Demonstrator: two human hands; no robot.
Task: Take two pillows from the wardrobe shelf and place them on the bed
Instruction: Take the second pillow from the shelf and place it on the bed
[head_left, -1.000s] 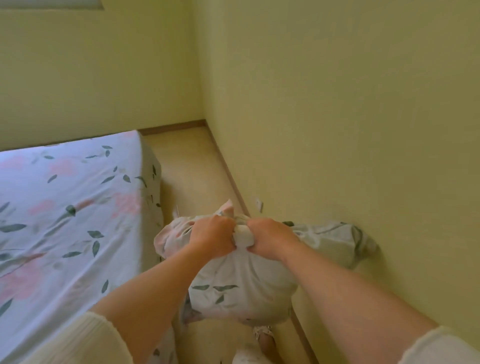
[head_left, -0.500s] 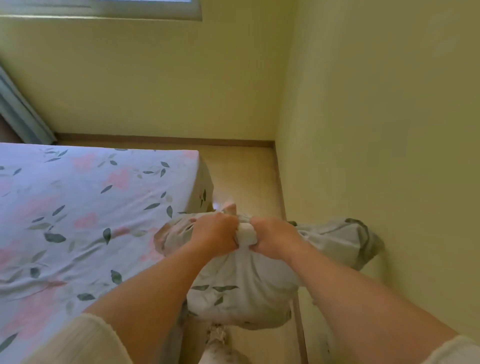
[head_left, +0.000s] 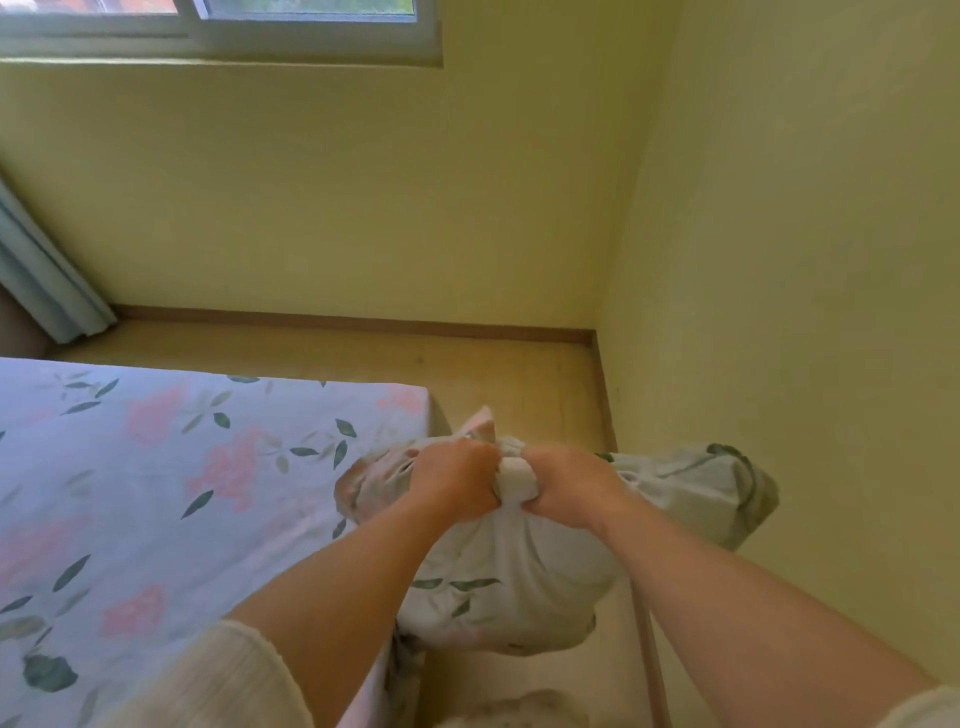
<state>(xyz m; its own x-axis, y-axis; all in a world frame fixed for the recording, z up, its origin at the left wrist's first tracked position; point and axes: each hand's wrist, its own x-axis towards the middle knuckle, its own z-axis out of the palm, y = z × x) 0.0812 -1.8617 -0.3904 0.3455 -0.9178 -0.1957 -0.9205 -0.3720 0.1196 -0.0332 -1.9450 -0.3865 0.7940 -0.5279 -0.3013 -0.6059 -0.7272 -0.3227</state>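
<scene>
I carry pale floral pillows (head_left: 498, 587) in a bundle in front of me, over the floor strip beside the bed. My left hand (head_left: 454, 486) grips bunched fabric at the top of the bundle, and my right hand (head_left: 569, 488) grips the fabric right next to it. One pillow end (head_left: 717, 488) sticks out to the right near the wall; another end (head_left: 374, 483) reaches over the bed's corner. The bed (head_left: 156, 493), covered in a white sheet with pink flowers and green leaves, fills the lower left. How many pillows are in the bundle is unclear.
A yellow wall (head_left: 805, 312) stands close on the right, and another wall with a window (head_left: 218, 26) lies ahead. A narrow wooden floor strip (head_left: 519, 364) runs between bed and walls. A pale curtain (head_left: 41, 280) hangs at the left.
The view has swung left and upward, bringing the window, curtain and more of the bed into sight. The pillows now overlap the bed's corner. Both hands keep their grip.
</scene>
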